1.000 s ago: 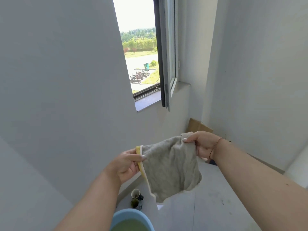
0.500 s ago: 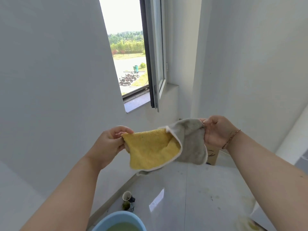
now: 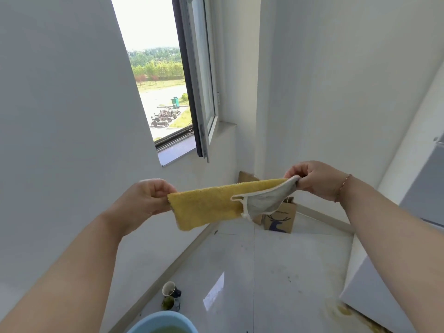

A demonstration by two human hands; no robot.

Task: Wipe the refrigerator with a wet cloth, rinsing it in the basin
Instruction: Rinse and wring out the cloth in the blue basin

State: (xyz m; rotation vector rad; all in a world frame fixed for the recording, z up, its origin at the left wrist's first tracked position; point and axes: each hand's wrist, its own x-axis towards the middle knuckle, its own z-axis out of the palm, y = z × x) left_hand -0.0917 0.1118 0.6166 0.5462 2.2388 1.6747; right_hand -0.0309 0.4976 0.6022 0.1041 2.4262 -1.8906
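The cloth (image 3: 209, 204), yellow on one side and grey on the other, is stretched out flat in the air between both hands. My left hand (image 3: 144, 200) pinches its left edge. My right hand (image 3: 312, 180) pinches the right corner, where the grey side folds over. The light blue basin (image 3: 153, 320) with greenish water stands on the floor at the bottom edge, below the cloth. The white refrigerator (image 3: 394, 260) runs along the right edge, to the right of my right arm.
A window (image 3: 168, 92) with its sash swung inward is ahead. A brown paper bag (image 3: 280, 218) and cardboard stand in the far corner. A cup and a small bottle (image 3: 170, 296) sit on the tiled floor by the left wall. Yellowish stains mark the floor beside the refrigerator.
The cloth hung grey side out, then was turned over and pulled taut into a horizontal band, yellow side showing. My hands moved apart, and the view swung right, revealing the refrigerator.
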